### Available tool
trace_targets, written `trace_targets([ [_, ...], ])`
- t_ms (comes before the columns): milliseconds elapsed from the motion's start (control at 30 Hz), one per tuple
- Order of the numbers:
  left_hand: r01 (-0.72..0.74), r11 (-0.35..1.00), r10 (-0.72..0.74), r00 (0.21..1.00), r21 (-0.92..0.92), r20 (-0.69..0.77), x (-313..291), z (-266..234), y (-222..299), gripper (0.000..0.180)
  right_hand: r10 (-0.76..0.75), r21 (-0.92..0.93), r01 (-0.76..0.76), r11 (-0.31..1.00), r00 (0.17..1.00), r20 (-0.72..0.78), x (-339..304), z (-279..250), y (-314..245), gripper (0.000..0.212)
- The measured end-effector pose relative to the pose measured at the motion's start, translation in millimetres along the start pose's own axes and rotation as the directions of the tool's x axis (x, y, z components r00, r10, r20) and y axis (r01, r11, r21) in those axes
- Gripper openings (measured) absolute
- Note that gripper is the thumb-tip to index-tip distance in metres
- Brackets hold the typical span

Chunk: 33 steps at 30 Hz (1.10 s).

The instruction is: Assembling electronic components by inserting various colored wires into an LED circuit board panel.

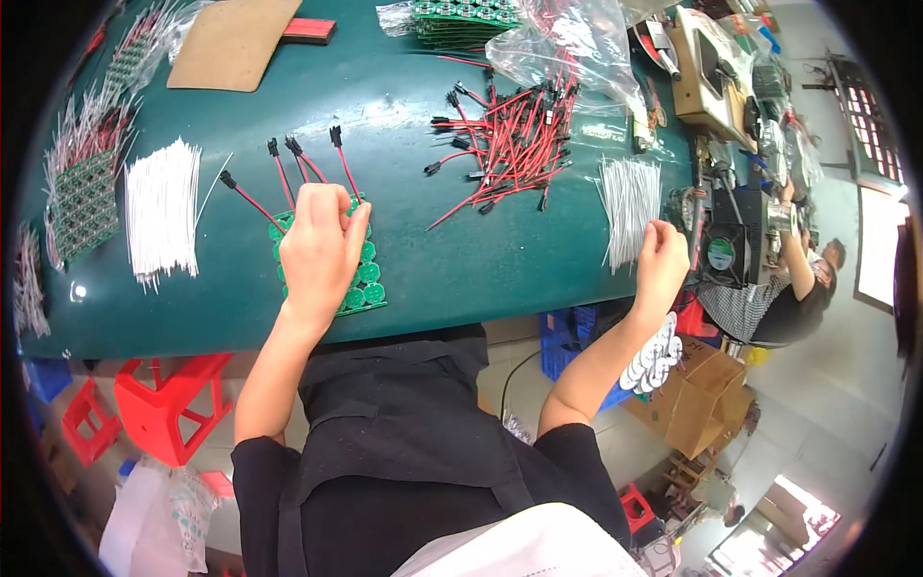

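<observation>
My left hand [322, 240] is closed above a green circuit board panel [363, 293] of round sections, covering its middle. What its curled fingers hold, if anything, is hidden. Several short red and black wires with black connectors [336, 137] stick out past the panel's far edge. At the right, my right hand [661, 264] pinches its fingers at the edge of a bundle of thin pale wires [627, 197]. Whether a wire is between the fingertips is too small to tell. A loose heap of red and black connector wires [519, 135] lies between the two hands, farther back.
White wires [163, 212] and stacked wired boards [87, 202] lie at the left of the green table [404, 264]. Cardboard [234, 43], more boards [466, 21] and a plastic bag [577, 48] lie at the back. Red stools [168, 409] stand below; another person [793, 298] sits at right.
</observation>
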<state>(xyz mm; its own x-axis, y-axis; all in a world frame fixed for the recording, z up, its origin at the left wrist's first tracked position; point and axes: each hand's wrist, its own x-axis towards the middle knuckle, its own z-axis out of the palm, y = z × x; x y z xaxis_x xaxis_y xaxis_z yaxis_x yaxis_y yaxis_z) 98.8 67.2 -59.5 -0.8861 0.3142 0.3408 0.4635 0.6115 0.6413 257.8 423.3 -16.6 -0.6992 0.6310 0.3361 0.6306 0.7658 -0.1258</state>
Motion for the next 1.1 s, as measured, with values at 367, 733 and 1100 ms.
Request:
trace_targets([
  [367, -0.035, 0.99, 0.024, 0.996, 0.138, 0.082, -6.0, 9.6, 15.4, 0.015, -0.123, -0.236, 0.174, 0.956, 0.968, 0.217, 11.7, 28.3, 15.5, 0.016],
  [733, 0.255, 0.962, -0.254, 0.967, -0.095, 0.023, 9.4, -151.0, -49.8, 0.013, -0.124, -0.286, 0.195, 0.938, 0.961, 0.249, 17.3, 28.0, 54.3, 0.02],
  [1100, 0.301, 0.742, -0.449, 0.886, 0.599, 0.112, 38.3, -175.7, -146.3, 0.021, -0.093, 0.091, 0.078, 0.993, 0.982, 0.165, 13.3, 7.2, 45.3, 0.022],
])
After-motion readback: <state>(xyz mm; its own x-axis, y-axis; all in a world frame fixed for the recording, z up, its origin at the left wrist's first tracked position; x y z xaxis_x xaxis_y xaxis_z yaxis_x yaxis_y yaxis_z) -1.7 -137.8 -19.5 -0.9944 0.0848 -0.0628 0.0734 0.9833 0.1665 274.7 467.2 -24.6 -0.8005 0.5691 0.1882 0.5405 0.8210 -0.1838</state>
